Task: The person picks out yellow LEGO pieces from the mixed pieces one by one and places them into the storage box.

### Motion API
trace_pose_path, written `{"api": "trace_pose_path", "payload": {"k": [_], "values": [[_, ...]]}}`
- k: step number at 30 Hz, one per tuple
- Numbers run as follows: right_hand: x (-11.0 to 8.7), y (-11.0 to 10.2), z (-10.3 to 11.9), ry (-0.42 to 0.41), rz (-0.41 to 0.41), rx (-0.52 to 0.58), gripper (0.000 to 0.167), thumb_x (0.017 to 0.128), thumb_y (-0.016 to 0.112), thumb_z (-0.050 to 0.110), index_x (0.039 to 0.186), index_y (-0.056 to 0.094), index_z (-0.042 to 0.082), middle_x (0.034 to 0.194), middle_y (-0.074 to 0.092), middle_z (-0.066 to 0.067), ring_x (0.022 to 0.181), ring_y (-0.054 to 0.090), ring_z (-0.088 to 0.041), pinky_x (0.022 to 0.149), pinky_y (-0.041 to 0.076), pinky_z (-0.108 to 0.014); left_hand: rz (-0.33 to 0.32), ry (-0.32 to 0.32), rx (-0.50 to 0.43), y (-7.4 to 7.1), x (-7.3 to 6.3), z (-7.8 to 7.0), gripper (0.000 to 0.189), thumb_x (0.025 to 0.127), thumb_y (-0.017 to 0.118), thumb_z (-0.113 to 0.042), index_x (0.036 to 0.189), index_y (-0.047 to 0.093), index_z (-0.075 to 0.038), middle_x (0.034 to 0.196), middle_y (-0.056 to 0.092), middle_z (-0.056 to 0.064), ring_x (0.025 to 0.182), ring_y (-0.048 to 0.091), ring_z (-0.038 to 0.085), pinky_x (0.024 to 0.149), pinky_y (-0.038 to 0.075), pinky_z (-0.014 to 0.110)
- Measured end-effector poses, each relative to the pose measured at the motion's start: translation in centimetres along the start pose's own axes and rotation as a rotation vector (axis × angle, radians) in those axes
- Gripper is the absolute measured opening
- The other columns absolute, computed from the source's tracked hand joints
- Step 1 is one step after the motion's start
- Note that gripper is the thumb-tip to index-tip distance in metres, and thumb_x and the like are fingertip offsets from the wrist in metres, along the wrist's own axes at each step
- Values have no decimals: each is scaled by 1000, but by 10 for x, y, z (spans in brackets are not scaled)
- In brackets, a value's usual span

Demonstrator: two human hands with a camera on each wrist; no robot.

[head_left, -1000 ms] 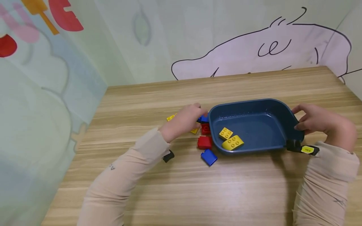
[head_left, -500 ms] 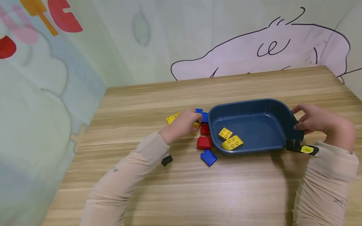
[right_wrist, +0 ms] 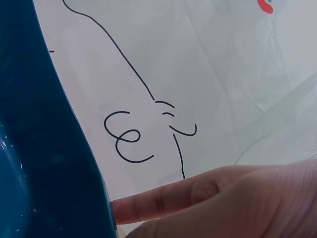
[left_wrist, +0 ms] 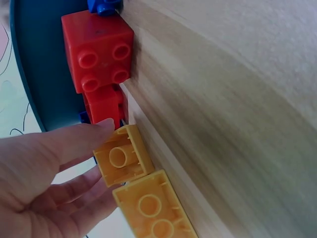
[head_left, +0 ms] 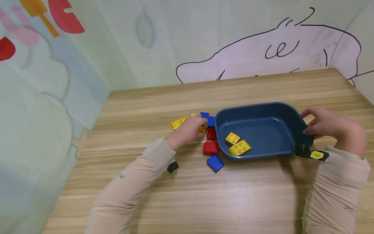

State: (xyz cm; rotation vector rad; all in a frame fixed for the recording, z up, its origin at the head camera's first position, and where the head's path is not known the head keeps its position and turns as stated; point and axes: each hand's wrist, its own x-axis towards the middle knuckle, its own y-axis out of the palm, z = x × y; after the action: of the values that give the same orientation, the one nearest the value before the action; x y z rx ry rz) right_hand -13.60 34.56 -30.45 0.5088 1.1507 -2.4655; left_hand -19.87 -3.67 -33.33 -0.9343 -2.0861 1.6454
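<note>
My left hand pinches a small yellow toy brick, its hollow underside showing in the left wrist view. The thumb lies on the brick's edge, and the other fingers are partly hidden behind it. A longer yellow brick is right beside it, also hollow side showing. My right hand grips the right end of a dark blue plastic tray, with the thumb at the rim. In the right wrist view a finger touches the tray's outer side. Two yellow bricks lie inside the tray at its left end.
Left of the tray are two red bricks, a blue brick in front, and more blue bricks behind. Yellow bricks lie beyond my left hand. The wooden table meets a printed wall at the back.
My left hand has drawn slightly back and left from the tray's edge, uncovering blue and yellow bricks behind it. The right hand and the tray stay in place.
</note>
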Motion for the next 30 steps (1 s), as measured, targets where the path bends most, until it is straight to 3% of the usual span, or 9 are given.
{"api": "trace_pose_path", "payload": {"k": [11,21,30], "values": [[-2,1,-1,2,-8,2,53,87,51,-5,129,22,-17,102,56,-35,81,64,-32,72,52,-48,-31,-10,-27,3,3,-1,14,79,72,-4,93,68,-2,89,65,7,83,56,20,78,48,27],[0,0,-3,-2,-2,4,52,87,51,-4,129,23,-16,99,58,-31,81,64,-32,73,51,-48,-53,-94,-70,1,4,-4,8,78,69,-1,86,69,-4,82,65,4,75,54,19,67,47,22],[1,1,-3,-4,-16,-2,53,86,52,-3,129,24,-15,104,55,-35,80,64,-31,71,52,-46,-65,-103,-92,-4,4,-6,7,78,69,0,84,69,-4,79,64,4,72,54,18,63,46,21]]}}
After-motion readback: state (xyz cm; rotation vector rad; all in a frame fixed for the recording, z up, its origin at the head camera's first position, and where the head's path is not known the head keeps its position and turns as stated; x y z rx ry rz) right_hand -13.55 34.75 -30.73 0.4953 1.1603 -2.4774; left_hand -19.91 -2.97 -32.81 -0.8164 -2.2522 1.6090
